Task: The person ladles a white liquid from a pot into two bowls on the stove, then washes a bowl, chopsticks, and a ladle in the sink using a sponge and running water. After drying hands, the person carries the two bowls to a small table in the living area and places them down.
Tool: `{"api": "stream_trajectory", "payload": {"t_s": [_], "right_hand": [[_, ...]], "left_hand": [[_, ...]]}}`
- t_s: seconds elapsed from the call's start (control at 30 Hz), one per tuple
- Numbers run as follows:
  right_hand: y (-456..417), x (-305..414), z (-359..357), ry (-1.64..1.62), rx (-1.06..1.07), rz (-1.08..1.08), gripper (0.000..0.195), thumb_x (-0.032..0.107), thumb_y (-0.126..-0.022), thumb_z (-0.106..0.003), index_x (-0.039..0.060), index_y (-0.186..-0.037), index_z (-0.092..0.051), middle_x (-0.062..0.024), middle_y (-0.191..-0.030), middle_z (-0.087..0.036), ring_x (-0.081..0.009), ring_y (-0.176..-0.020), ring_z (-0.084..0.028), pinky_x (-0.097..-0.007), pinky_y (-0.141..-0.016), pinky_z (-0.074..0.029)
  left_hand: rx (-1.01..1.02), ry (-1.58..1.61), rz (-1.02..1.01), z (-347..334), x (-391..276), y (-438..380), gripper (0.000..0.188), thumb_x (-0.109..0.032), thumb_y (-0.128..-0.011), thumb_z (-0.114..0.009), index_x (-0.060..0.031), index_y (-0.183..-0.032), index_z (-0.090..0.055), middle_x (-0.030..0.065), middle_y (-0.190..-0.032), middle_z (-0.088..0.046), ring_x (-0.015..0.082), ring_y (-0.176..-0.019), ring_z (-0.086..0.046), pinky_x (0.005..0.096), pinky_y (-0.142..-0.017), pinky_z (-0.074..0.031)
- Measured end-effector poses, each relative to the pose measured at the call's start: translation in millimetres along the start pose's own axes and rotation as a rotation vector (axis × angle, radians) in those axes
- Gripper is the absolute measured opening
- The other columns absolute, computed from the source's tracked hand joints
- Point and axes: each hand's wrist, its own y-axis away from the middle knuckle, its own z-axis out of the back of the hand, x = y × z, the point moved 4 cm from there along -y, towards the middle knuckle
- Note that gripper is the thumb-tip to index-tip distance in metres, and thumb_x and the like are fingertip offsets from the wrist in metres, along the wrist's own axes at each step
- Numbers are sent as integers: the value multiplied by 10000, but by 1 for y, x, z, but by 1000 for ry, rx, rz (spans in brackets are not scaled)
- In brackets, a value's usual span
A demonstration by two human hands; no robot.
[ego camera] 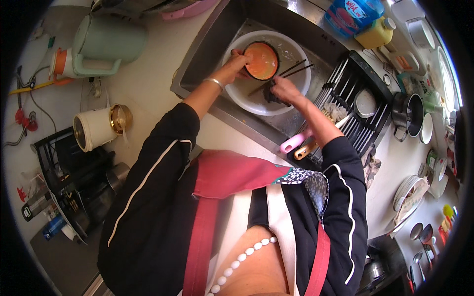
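Observation:
My left hand (pixel 236 66) grips the left edge of a bowl (pixel 261 60) with an orange interior and a dark rim, tilted so that its inside faces me. Just below and right of the bowl, my right hand (pixel 286 90) clutches a dark cloth (pixel 272 97). Both hands are over a white basin (pixel 255 109) of cloudy water, which stands in a stainless steel sink (pixel 202 63). Dark chopsticks (pixel 299 70) lean in the basin beside my right hand, their lower ends partly hidden. The fingertips under the bowl are also hidden.
A black drying rack (pixel 370 68) at the sink's right holds a strainer (pixel 365 103); pink (pixel 296 141) and wooden (pixel 306 150) handles jut towards me. Detergent bottles (pixel 351 14) stand behind. A steel pot (pixel 407 114) is farther right. Leftward are a green pitcher (pixel 105 40) and a cream-coloured appliance (pixel 92 127).

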Motion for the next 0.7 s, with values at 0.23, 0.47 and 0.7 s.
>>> {"api": "stream_trajectory", "payload": {"t_s": [0.23, 0.47, 0.7], "right_hand": [[28, 42, 59, -530, -332, -85, 387, 106, -704, -494, 29, -1082, -521, -123, -808, -598, -210, -670, -561, -303, -590, -416], [16, 99, -3, -745, -138, 138, 450, 52, -694, -473, 41, -1144, -469, -109, -917, -569, -202, -901, -515, -254, -780, -384], [22, 52, -1, 607, -340, 765, 245, 63, -761, -419, 160, -940, -555, -20, -940, -563, -160, -1038, -478, -460, -970, -214]], "left_hand": [[-288, -232, -207, 19, 21, 17, 609, -285, -702, -588, -27, -1161, -282, 171, -1099, -417, 290, -956, -492, 397, -760, -452], [-579, -398, -461, 8, 17, 29, 596, -429, -760, -534, 7, -1123, -353, 196, -1062, -467, 290, -997, -466, 350, -831, -379], [-190, -231, -151, 17, 7, 40, 561, -394, -747, -532, -42, -1141, -343, 152, -1070, -461, 231, -942, -492, 364, -680, -466]]}}
